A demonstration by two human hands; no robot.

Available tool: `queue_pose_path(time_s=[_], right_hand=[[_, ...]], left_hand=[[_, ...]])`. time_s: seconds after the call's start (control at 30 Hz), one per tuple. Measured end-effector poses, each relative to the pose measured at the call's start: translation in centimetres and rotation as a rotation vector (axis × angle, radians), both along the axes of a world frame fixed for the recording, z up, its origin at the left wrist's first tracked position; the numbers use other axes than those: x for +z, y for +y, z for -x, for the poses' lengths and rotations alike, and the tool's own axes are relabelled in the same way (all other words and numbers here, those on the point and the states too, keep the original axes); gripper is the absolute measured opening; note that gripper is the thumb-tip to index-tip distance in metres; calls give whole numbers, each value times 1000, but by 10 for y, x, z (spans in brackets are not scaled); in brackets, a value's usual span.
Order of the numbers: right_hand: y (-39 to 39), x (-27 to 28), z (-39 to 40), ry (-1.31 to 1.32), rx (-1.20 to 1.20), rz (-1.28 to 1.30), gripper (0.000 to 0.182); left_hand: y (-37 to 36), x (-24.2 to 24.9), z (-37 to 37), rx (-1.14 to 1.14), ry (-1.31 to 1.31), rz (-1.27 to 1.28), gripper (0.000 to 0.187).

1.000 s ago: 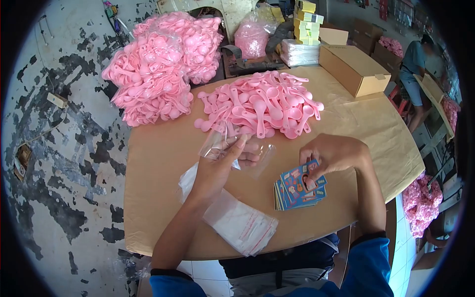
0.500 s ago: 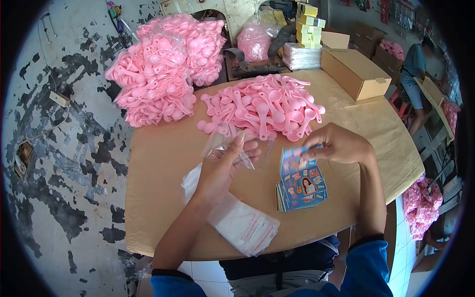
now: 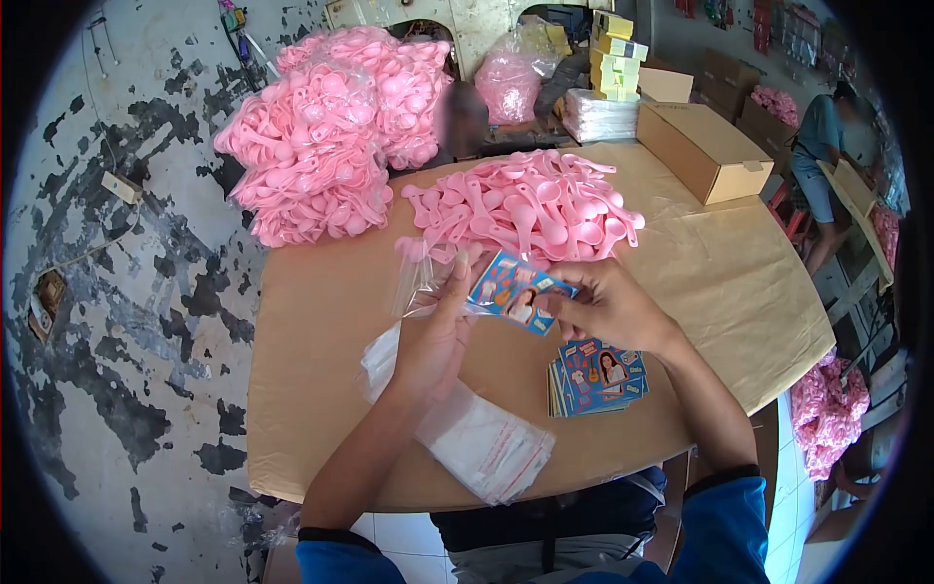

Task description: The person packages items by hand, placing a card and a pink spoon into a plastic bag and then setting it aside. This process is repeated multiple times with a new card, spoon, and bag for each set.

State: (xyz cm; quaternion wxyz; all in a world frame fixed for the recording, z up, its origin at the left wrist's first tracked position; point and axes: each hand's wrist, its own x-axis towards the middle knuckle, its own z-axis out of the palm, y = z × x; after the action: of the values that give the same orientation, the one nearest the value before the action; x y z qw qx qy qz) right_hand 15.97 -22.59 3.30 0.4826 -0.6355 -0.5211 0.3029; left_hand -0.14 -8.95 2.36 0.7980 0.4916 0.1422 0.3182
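Note:
My left hand (image 3: 440, 326) holds a clear plastic bag (image 3: 413, 284) upright between thumb and fingers. Pinched in my right hand (image 3: 605, 307) is a blue printed card (image 3: 511, 290), its left end right at the mouth of the bag. Below my right hand lies a stack of matching cards (image 3: 598, 378). Under my left forearm, flat clear plastic bags (image 3: 491, 443) rest on the brown-covered table (image 3: 321, 389). A loose heap of pink plastic measuring spoons (image 3: 530, 204) spreads just beyond both hands.
Big bags of pink spoons (image 3: 321, 136) stand at the back left. A closed cardboard box (image 3: 705, 151) sits at the back right, beside stacked yellow bundles (image 3: 615, 63) on white packs. Another person (image 3: 822, 156) sits at the far right, near more pink bags (image 3: 827, 414).
My right hand has lifted a card off the stack and carried it left to the bag. My left hand keeps the bag in nearly the same place.

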Motion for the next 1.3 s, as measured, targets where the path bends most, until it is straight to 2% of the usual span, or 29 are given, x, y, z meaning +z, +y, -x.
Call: queue_pose_path(time_s=[0.1, 0.27, 0.37, 0.47, 0.57, 0.6, 0.67, 0.7, 0.8, 0.9, 1.0, 1.03, 1.07, 1.13, 1.17, 1.23, 1.27, 1.3], right_hand=[[-1, 1, 2, -179, 9, 19, 22], [2, -3, 8, 68, 40, -38, 24], [4, -6, 13, 120, 16, -46, 23], [5, -6, 22, 155, 19, -127, 22], [7, -10, 23, 130, 3, -184, 24], [7, -9, 24, 106, -10, -195, 25], [0, 7, 28, 140, -43, -32, 27], [-2, 15, 31, 155, -59, 49, 28], [12, -10, 36, 291, -73, -310, 27], [7, -5, 34, 367, -68, -108, 27], [8, -20, 28, 334, 4, -182, 31], [10, -22, 29, 298, 9, -222, 32], [13, -23, 31, 262, 15, -262, 34], [12, -20, 33, 356, -6, -256, 38], [9, -11, 32, 484, -35, -210, 40], [7, -4, 19, 759, -12, -174, 52], [6, -6, 10, 703, -11, -144, 54], [5, -5, 5, 646, -9, -114, 55]], left_hand=[[-1, -2, 0, -26, 30, -94, 45], [2, -14, 0, -74, 83, -198, 32], [-3, -4, 0, -97, 0, -80, 26], [-11, -18, -5, 17, 87, -271, 29], [-15, -15, -4, -70, 34, -496, 40], [-15, -11, -4, -108, -41, -376, 45], [-12, -1, -4, -183, -191, -136, 54], [-8, 4, 2, -235, -201, -123, 56], [-9, 7, 3, -210, -200, -203, 56], [-11, -1, 2, -250, -216, -158, 50], [-13, -5, 6, -256, -107, -471, 49], [-16, 3, 8, -255, -73, -537, 56], [-15, 2, 9, -231, -82, -539, 56], [-12, -3, 9, -186, -97, -543, 56], [-13, -7, 7, -108, -151, -442, 54], [-6, -8, 7, -5, -139, -420, 52], [-2, -7, 7, 47, -134, -410, 51], [0, -1, 7, 66, -112, -572, 48]])
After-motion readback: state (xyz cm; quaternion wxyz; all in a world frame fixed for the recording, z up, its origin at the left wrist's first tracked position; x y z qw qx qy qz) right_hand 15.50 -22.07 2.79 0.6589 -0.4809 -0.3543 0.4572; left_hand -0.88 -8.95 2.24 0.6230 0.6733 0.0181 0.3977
